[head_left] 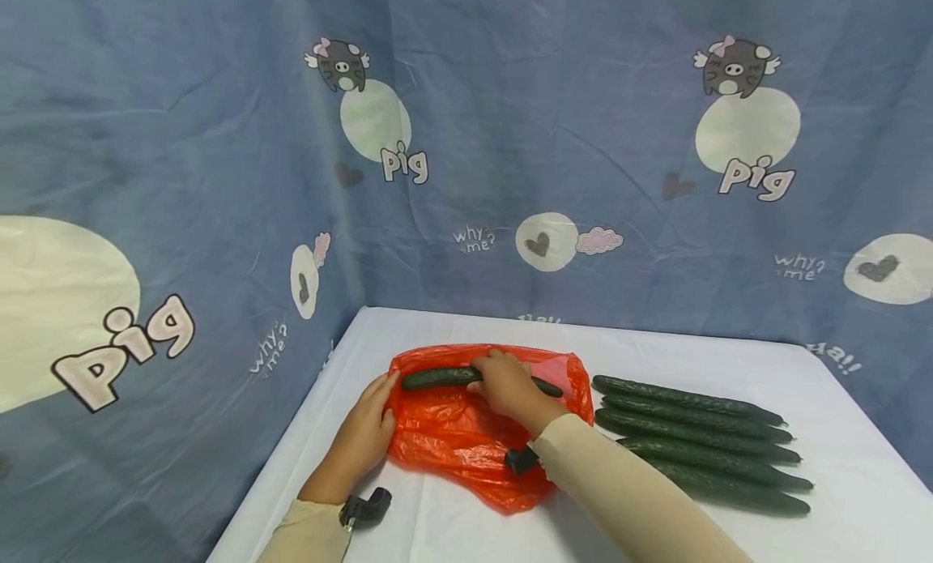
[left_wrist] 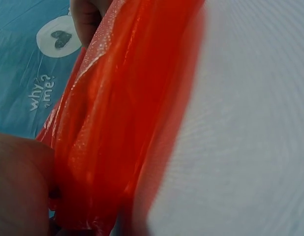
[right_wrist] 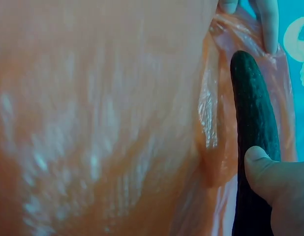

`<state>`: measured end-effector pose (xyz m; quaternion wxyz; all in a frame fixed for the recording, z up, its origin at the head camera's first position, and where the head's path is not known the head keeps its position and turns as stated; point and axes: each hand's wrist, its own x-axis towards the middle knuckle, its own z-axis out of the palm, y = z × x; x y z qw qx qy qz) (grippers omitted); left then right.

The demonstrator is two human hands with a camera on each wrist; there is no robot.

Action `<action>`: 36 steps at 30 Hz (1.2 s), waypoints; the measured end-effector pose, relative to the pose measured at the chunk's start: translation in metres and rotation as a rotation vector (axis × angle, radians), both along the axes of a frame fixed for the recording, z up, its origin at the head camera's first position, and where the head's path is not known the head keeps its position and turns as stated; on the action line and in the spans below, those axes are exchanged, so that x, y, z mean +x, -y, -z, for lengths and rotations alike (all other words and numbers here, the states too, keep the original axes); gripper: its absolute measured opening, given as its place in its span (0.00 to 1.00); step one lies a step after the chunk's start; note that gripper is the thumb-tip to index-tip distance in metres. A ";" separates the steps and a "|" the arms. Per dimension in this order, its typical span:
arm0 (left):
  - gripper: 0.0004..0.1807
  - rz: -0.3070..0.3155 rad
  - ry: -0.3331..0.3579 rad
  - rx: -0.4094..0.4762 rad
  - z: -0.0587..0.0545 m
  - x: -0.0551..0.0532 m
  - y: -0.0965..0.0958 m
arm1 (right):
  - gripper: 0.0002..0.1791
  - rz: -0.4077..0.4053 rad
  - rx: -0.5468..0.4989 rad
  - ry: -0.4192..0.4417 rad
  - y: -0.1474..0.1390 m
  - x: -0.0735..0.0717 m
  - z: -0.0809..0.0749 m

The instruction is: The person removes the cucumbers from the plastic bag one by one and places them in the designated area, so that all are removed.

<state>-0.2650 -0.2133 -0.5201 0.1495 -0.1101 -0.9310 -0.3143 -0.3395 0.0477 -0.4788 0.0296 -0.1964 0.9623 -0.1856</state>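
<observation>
A dark green cucumber [head_left: 439, 377] lies across the upper part of a red plastic bag [head_left: 459, 441]. My right hand [head_left: 510, 389] grips it around its middle from above, and in the right wrist view the thumb [right_wrist: 260, 169] presses along its side. At the bag's left edge, my left hand [head_left: 368, 429] holds the thin plastic between thumb and fingers. Its fingers [right_wrist: 268, 24] show past the cucumber's tip in the right wrist view. Up close in the left wrist view, red folds hang beside the left hand [left_wrist: 21, 184].
Several more cucumbers [head_left: 707, 441] lie side by side on the white tabletop [head_left: 452, 531], just right of the bag. A blue patterned cloth [head_left: 466, 182] hangs behind the table and along its left side.
</observation>
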 end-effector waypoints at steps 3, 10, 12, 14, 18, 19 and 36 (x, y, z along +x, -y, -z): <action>0.37 -0.001 0.014 0.003 -0.001 0.000 0.000 | 0.20 -0.011 -0.009 0.002 -0.002 0.005 -0.004; 0.37 -0.006 0.035 0.011 -0.003 0.000 -0.002 | 0.19 -0.036 -0.027 -0.004 -0.009 0.018 -0.014; 0.37 -0.005 0.031 0.013 -0.003 -0.001 -0.002 | 0.18 -0.041 -0.031 -0.016 -0.012 0.021 -0.016; 0.37 -0.005 0.030 0.017 -0.004 -0.001 -0.002 | 0.18 -0.050 -0.034 -0.035 -0.016 0.023 -0.018; 0.37 -0.003 0.047 0.015 -0.004 -0.002 0.000 | 0.19 -0.075 -0.018 -0.069 -0.025 0.027 -0.021; 0.37 -0.003 0.055 0.012 -0.003 -0.002 0.000 | 0.20 -0.082 -0.008 -0.076 -0.027 0.028 -0.022; 0.37 0.001 0.080 0.010 -0.003 -0.001 0.001 | 0.21 -0.110 0.038 -0.179 -0.046 0.067 -0.036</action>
